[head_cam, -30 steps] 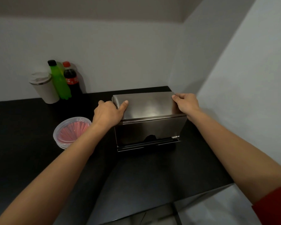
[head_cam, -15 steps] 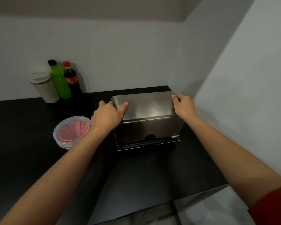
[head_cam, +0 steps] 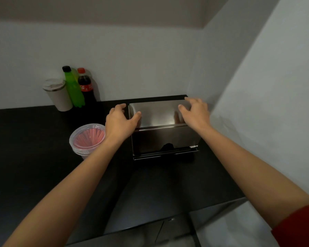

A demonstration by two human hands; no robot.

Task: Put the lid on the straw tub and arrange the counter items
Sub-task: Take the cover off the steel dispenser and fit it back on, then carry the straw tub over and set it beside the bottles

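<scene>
The clear straw tub (head_cam: 86, 138), full of red straws with a clear lid over it, stands on the black counter (head_cam: 34, 157) just left of my left forearm. A steel napkin dispenser (head_cam: 159, 114) sits in the back right corner. My left hand (head_cam: 119, 122) is at its top left corner, thumb resting on the top edge, fingers spread and loose beside the box. My right hand (head_cam: 194, 113) hovers over the top right corner, fingers apart and slightly blurred, holding nothing.
A white lidded tumbler (head_cam: 58, 95), a green bottle (head_cam: 73, 88) and a cola bottle (head_cam: 86, 88) stand against the back wall on the left. The right wall (head_cam: 257, 104) runs close beside the dispenser. The counter's front edge lies below my forearms.
Both hands gripped the dispenser's top corners before. Now the right hand has lifted off with spread fingers and the left hand's fingers have loosened. The dispenser sits a little farther back.
</scene>
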